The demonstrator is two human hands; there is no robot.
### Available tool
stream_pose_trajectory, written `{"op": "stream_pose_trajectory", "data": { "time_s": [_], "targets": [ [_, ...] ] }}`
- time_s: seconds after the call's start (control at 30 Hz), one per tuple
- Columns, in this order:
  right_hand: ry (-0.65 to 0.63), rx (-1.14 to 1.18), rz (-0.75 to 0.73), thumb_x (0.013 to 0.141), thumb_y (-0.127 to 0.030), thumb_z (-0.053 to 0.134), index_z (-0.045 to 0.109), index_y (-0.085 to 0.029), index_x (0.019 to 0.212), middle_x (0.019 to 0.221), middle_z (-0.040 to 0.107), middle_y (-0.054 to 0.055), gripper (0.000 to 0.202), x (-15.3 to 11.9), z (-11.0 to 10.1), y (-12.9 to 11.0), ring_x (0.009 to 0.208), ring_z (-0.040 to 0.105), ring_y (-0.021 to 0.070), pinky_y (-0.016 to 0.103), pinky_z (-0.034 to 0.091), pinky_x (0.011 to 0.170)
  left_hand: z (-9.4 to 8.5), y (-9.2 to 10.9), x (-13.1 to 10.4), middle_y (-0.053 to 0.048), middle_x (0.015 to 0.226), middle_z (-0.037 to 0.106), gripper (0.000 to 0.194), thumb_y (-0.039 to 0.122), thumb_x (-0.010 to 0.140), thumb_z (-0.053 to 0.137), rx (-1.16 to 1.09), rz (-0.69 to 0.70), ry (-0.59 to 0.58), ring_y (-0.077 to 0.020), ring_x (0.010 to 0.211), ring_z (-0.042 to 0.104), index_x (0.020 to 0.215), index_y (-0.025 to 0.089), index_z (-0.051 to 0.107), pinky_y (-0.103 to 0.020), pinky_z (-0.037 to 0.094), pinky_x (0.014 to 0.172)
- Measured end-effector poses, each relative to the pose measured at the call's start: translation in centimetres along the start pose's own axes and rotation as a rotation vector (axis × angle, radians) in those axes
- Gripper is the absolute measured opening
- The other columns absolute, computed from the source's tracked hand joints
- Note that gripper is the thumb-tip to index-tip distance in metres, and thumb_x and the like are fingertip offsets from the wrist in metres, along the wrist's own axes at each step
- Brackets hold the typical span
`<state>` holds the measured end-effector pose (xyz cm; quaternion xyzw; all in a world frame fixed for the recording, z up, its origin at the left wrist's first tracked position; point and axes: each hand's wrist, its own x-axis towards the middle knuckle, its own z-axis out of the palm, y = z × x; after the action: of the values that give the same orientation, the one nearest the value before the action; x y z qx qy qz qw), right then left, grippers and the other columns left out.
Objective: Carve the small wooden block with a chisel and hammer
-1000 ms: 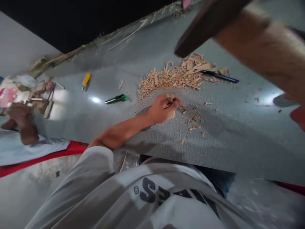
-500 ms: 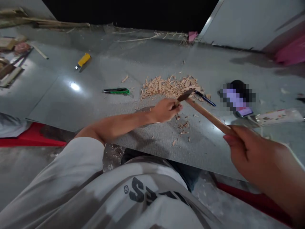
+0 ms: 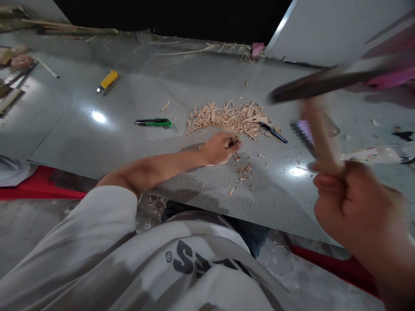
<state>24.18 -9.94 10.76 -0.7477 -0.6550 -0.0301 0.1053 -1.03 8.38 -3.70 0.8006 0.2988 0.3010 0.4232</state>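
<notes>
In my right hand (image 3: 350,207) is the wooden handle of a hammer (image 3: 320,134). The hammer is raised, its long dark head (image 3: 324,82) smeared by motion at the upper right. My left hand (image 3: 221,148) rests low over the grey tabletop with its fingers closed; a small pale end shows at the fingertips, too little to name. Just beyond that hand lies a heap of wood chips (image 3: 223,119). A dark blue pen (image 3: 274,132) touches the heap's right edge, and small loose chips (image 3: 244,168) are scattered on the near side.
A green and black utility knife (image 3: 154,123) lies left of the chips, with a yellow cutter (image 3: 108,80) farther left. Wood pieces (image 3: 11,101) sit at the far left. A partly hidden phone (image 3: 303,131) and a white patterned packet (image 3: 372,154) are on the right.
The hammer has swung up and to the right, away from my left hand. My left hand has stayed in nearly the same place, fingers closed.
</notes>
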Motion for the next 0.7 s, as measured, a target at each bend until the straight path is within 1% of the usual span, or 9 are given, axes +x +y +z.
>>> {"op": "stream_pose_trajectory", "data": {
  "time_s": [0.07, 0.1, 0.2, 0.27, 0.33, 0.43, 0.57, 0.63, 0.7],
  "targets": [
    [-0.177, -0.015, -0.036, 0.098, -0.052, 0.05, 0.061, -0.026, 0.096, 0.063, 0.059, 0.005, 0.028, 0.5, 0.0, 0.1, 0.051, 0.049, 0.0235, 0.032, 0.027, 0.06, 0.1, -0.3, 0.0, 0.004, 0.064, 0.037, 0.051, 0.031, 0.119, 0.057, -0.047, 0.014, -0.017, -0.0185, 0.06, 0.042, 0.071, 0.027, 0.038, -0.037, 0.035, 0.066],
    [-0.217, -0.008, -0.04, 0.097, -0.053, 0.049, 0.059, -0.026, 0.093, 0.062, 0.056, 0.005, 0.029, 0.8, 0.0, 0.3, 0.051, 0.049, 0.0232, 0.032, 0.026, 0.06, 0.2, -0.5, 0.0, 0.004, 0.064, 0.036, 0.051, 0.031, 0.119, 0.056, -0.073, 0.018, -0.019, -0.0181, 0.059, 0.04, 0.071, 0.027, 0.037, -0.037, 0.035, 0.065],
    [-0.074, 0.065, 0.02, 0.099, -0.052, 0.051, 0.063, -0.025, 0.096, 0.072, 0.065, 0.008, 0.03, 1.7, 0.4, 1.2, 0.061, 0.056, 0.0234, 0.032, 0.034, 0.063, 0.4, -1.0, -0.1, 0.005, 0.066, 0.035, 0.05, 0.036, 0.119, 0.058, -0.146, 0.04, -0.006, -0.016, 0.059, 0.036, 0.074, 0.027, 0.038, -0.036, 0.034, 0.064],
    [0.01, 0.132, 0.053, 0.103, -0.052, 0.053, 0.069, -0.025, 0.104, 0.082, 0.072, 0.01, 0.032, 2.5, 1.2, 2.0, 0.066, 0.06, 0.0223, 0.031, 0.038, 0.065, 0.4, -1.5, 0.0, 0.005, 0.066, 0.037, 0.054, 0.049, 0.119, 0.064, -0.204, 0.089, -0.015, -0.0152, 0.059, 0.036, 0.075, 0.026, 0.043, -0.035, 0.036, 0.064],
    [0.011, 0.219, 0.065, 0.105, -0.055, 0.055, 0.076, -0.023, 0.111, 0.082, 0.072, 0.009, 0.039, 3.5, 2.6, 2.9, 0.065, 0.059, 0.0196, 0.03, 0.039, 0.064, 0.5, -2.0, 0.3, 0.004, 0.067, 0.042, 0.062, 0.069, 0.116, 0.069, -0.26, 0.179, 0.01, -0.0155, 0.061, 0.04, 0.077, 0.025, 0.049, -0.035, 0.038, 0.063],
    [-0.011, 0.374, 0.099, 0.105, -0.056, 0.056, 0.083, -0.017, 0.117, 0.076, 0.069, 0.007, 0.048, 5.3, 5.9, 4.1, 0.061, 0.057, 0.0154, 0.029, 0.04, 0.063, 0.5, -2.6, 0.6, -0.002, 0.075, 0.058, 0.071, 0.089, 0.112, 0.066, -0.303, 0.301, 0.139, -0.0175, 0.065, 0.053, 0.082, 0.024, 0.06, -0.036, 0.046, 0.063],
    [-0.012, 0.47, 0.176, 0.103, -0.048, 0.055, 0.084, -0.013, 0.119, 0.081, 0.073, 0.009, 0.049, 6.8, 10.2, 5.6, 0.06, 0.054, 0.0132, 0.029, 0.039, 0.062, 0.5, -2.7, 0.4, -0.005, 0.081, 0.068, 0.081, 0.099, 0.111, 0.05, -0.31, 0.229, 0.24, -0.0192, 0.07, 0.066, 0.094, 0.024, 0.073, -0.035, 0.057, 0.064],
    [-0.036, 0.465, 0.226, 0.104, -0.049, 0.055, 0.084, -0.014, 0.118, 0.085, 0.075, 0.01, 0.048, 6.8, 11.4, 6.3, 0.058, 0.052, 0.0127, 0.029, 0.037, 0.062, 0.4, -2.3, 0.2, -0.006, 0.081, 0.068, 0.086, 0.101, 0.111, 0.044, -0.306, 0.19, 0.225, -0.02, 0.071, 0.068, 0.093, 0.023, 0.075, -0.036, 0.06, 0.065],
    [-0.065, 0.463, 0.257, 0.106, -0.053, 0.055, 0.084, -0.016, 0.119, 0.095, 0.079, 0.013, 0.048, 6.4, 12.0, 6.9, 0.059, 0.053, 0.0126, 0.03, 0.037, 0.062, 0.3, -1.7, 0.1, -0.007, 0.079, 0.068, 0.088, 0.101, 0.112, 0.039, -0.327, 0.228, 0.203, -0.0206, 0.07, 0.068, 0.09, 0.023, 0.074, -0.037, 0.061, 0.066]
  ]
}}
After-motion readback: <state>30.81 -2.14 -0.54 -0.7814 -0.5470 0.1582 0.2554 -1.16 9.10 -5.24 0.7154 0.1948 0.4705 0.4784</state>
